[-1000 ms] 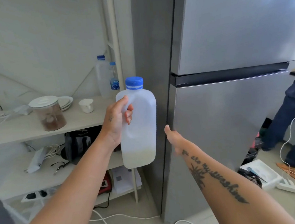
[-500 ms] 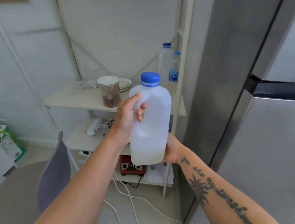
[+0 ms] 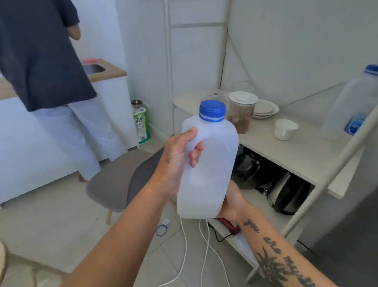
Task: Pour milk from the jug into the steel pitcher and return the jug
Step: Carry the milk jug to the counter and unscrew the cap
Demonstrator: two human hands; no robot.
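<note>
Since half a second earlier, the view has been swung left, away from the steel fridge: a counter with a sink and a second person [image 3: 35, 71] in a dark shirt are now in frame, and the shelf unit [image 3: 297, 153] is seen to the right of the jug rather than behind it. Jug [image 3: 210, 162] is carried upright at mid-frame, blue cap [image 3: 212, 110] screwed on, so nothing can be spilled while walking. Left hand [image 3: 180, 164] is clenched through the moulded handle at the jug's upper left; right hand [image 3: 231, 202] is cupped under the base at the jug's lower right, mostly hidden, presumably to take the weight and steady it. Milk level cannot be read through the cloudy wall here. Steel pitcher is not seen in this view. Grey chair [image 3: 123, 182] stands left of and below the jug; white cables [image 3: 185, 252] trail on the floor directly beneath it, a likely trip risk. Judged stage: jug being brought toward the pouring spot; cap still to be removed.
</note>
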